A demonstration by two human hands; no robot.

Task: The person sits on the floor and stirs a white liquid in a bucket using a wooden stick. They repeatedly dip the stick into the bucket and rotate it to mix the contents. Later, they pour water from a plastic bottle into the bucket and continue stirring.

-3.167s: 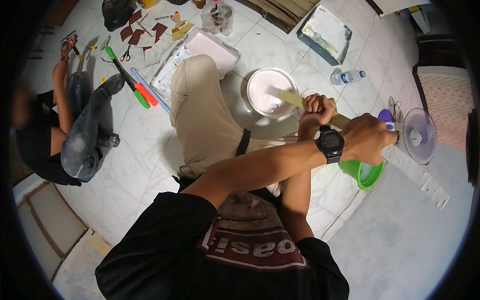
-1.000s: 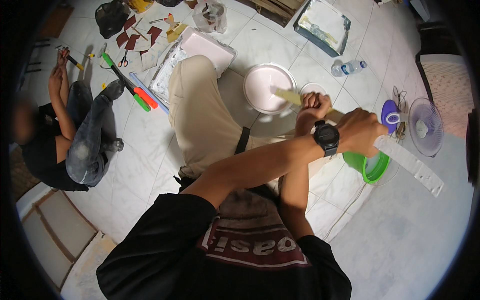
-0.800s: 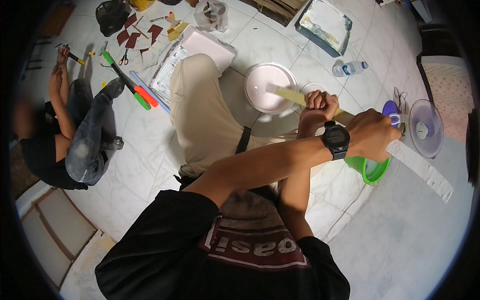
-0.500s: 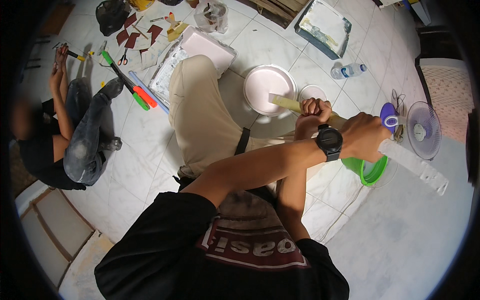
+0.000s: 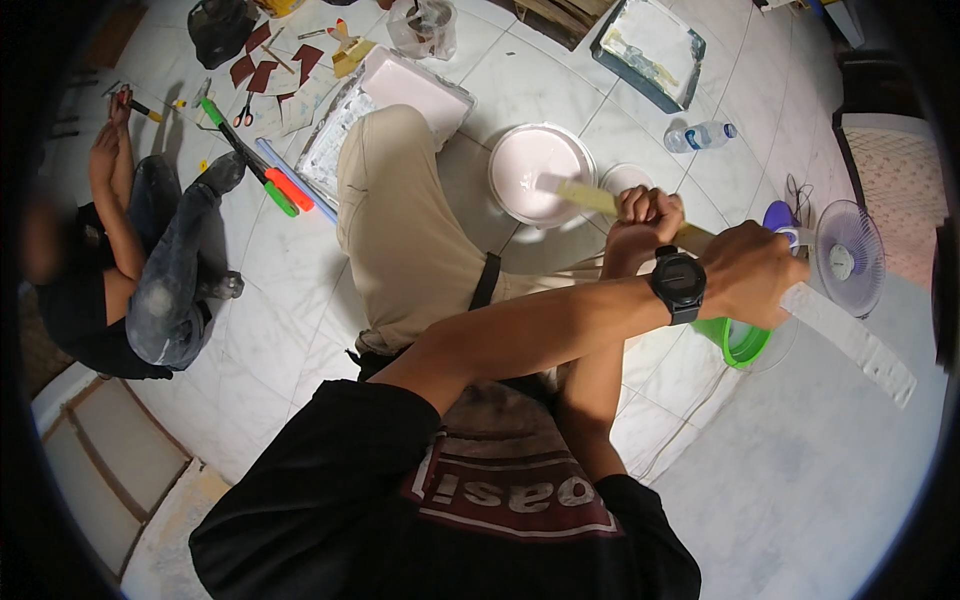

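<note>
A long flat wooden stick [image 5: 590,197] slants across the right side, yellowish towards its upper end and whitish at its lower end. Its upper tip dips into pale pink paint in a round white bucket [image 5: 497,200]. My arms cross. My right hand [image 5: 648,217] is closed round the stick closer to the bucket. Farther right, my left hand [image 5: 750,272], with a black watch on its wrist, is also closed on the stick. The whitish end sticks out past it. A small round container [image 5: 628,177] of pink paint stands beside the bucket, partly hidden behind the stick.
A paint tray [image 5: 455,118] holds pink paint near my knee; another tray [image 5: 605,62] lies at the back. A water bottle [image 5: 700,137], a fan [image 5: 848,258] and a green bucket [image 5: 745,350] are at the right. A person [image 5: 110,270] sits at the left, holding a tool.
Both my hands and the stick have shifted slightly to the right. The stick's tip has moved a little up in the paint, and ripples show around it.
</note>
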